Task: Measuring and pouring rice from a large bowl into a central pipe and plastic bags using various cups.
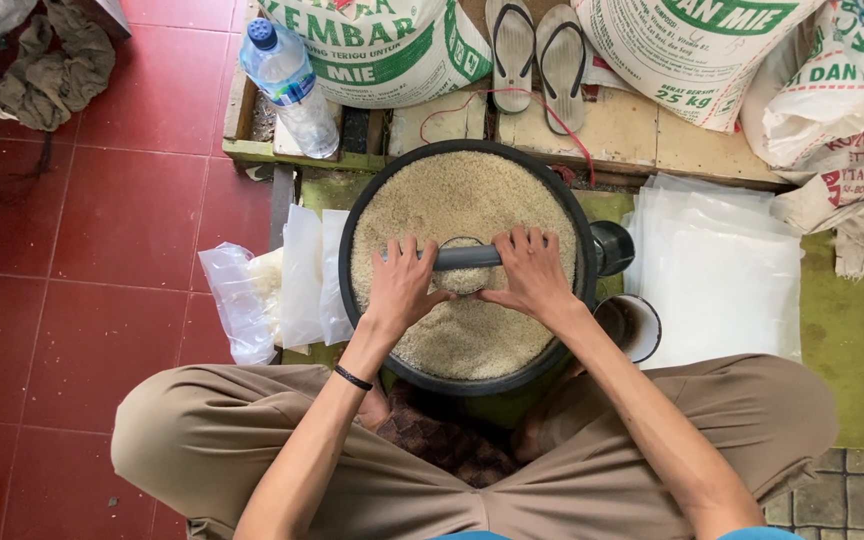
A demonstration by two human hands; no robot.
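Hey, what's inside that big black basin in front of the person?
The black basin is filled with pale grain. A small round scoop sits in it, under the left hand and right hand. The basin's bottom is covered.

left hand (pixel 401 287), right hand (pixel 532 274), fingers curled, gripping

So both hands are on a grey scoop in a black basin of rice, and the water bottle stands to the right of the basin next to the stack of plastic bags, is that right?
Not quite. The water bottle stands up and to the left of the basin, not right. The head view shows it. The rest holds: left hand and right hand are on the grey scoop in the rice.
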